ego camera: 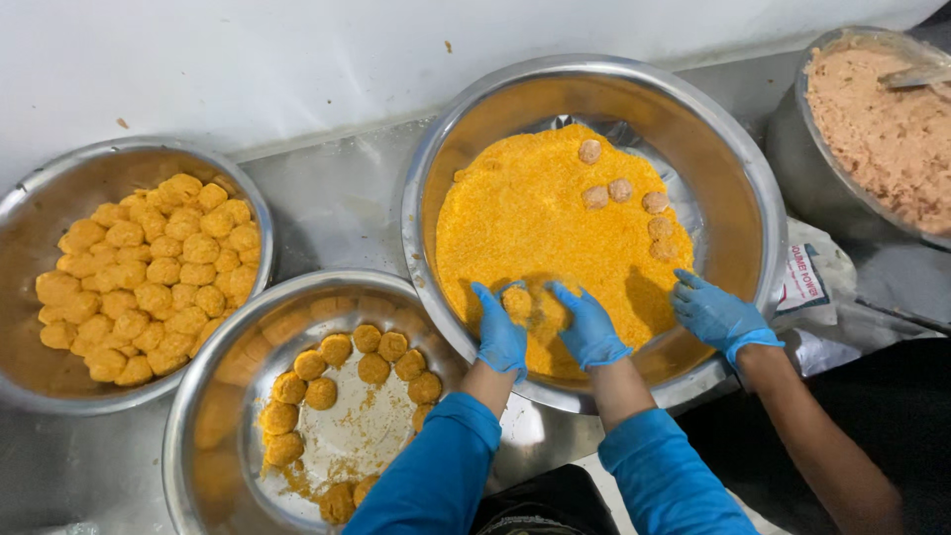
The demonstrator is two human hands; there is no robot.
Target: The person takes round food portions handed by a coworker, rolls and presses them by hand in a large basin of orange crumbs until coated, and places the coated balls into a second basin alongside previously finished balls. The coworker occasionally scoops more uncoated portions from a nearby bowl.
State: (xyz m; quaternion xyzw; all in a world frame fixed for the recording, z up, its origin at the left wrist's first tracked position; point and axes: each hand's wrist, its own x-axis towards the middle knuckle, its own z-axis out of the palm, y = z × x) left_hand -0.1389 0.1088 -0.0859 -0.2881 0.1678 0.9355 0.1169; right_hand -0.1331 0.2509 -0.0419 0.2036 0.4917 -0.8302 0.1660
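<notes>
A big steel bowl (426,213) holds orange crumbs (525,213) with several plain balls (621,190) lying on them at the far right. My left hand (500,335) and my right hand (587,325), both in blue gloves, are cupped around one crumb-coated ball (517,300) at the near side of the crumbs. Blue sleeves cover both my forearms.
Another person's blue-gloved hand (715,315) rests on the big bowl's right rim. A steel bowl (213,396) in front holds several coated balls; another bowl (30,208) at left is heaped with them. A pot of pinkish mince (882,129) stands at right. A white wall runs behind.
</notes>
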